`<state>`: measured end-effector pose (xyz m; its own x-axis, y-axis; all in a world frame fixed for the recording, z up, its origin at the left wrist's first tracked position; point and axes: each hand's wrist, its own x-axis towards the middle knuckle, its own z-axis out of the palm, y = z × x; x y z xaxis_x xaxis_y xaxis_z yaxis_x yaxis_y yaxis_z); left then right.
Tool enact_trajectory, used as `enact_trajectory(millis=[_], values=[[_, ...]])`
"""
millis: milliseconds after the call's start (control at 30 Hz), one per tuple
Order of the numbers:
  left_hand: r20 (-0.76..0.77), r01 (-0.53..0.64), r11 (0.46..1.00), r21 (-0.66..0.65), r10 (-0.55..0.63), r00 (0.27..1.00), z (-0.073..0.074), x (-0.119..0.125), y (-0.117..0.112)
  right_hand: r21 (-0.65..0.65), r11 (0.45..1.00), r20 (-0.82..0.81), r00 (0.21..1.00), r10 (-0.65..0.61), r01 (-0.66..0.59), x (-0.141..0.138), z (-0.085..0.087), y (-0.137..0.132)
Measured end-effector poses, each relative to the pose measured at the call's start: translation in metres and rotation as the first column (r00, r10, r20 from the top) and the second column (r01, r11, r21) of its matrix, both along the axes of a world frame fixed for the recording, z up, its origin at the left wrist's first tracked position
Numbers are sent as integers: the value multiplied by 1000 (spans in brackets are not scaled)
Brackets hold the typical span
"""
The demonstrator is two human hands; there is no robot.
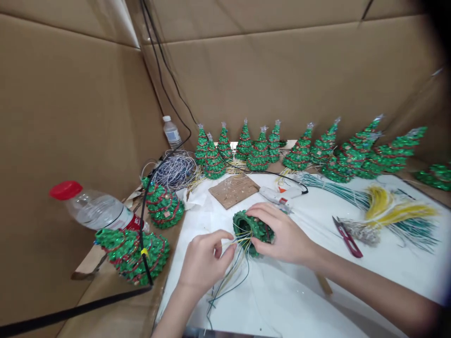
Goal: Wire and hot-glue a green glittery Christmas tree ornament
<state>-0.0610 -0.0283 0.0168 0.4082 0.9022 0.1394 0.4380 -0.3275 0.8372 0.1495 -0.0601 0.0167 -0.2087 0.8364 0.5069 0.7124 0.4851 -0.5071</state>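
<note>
My right hand [282, 234] is wrapped around a green glittery Christmas tree ornament [251, 230] lying on its side, with its hollow base facing left. Thin yellow, white and green wires [230, 267] spill out of that base and trail toward me over the white table [289, 300]. My left hand [206, 260] pinches those wires just left of the base, fingers closed on them.
A row of several finished trees [259, 150] lines the back. Two more trees [162, 204] and a red-capped bottle [95, 209] sit at left. A glue gun [282, 195], a cork board [234, 190], red snips [347, 237] and wire bundles [387, 211] lie nearby. Cardboard walls surround everything.
</note>
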Motion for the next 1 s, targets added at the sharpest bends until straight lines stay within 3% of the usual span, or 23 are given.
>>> enact_trajectory(millis=[100,200,367,533,600,667,767,867,1000], values=[[-45,141,983,-120,-147,988,0,-5,-3,-22,1000,-82,997,2,-4,-1,-5,-6],[-12,294,932,-213,-304,953,2,-9,-8,-10,999,-144,989,35,-36,-3,-7,-10],[-14,265,929,-258,-278,961,3,-18,-14,-27,984,-142,975,171,-177,-1,-1,-9],[-33,291,804,-518,-359,933,-1,-17,-28,-108,963,-135,963,232,-247,1,4,-8],[-31,258,800,-542,-326,945,-2,-15,-34,-111,963,-107,966,235,-246,1,6,-11],[-46,210,816,-538,-278,960,-2,-12,-41,-92,976,-31,981,194,-196,-2,9,-17],[-85,160,836,-525,-239,967,-4,-11,-50,-58,998,201,979,20,-9,-7,14,-31],[-129,95,881,-463,-173,976,-5,-12,-54,-7,985,423,893,-154,173,-13,18,-46],[-149,-54,952,-302,8,989,-3,-7,-46,-58,948,532,813,-236,313,-18,20,-58]])
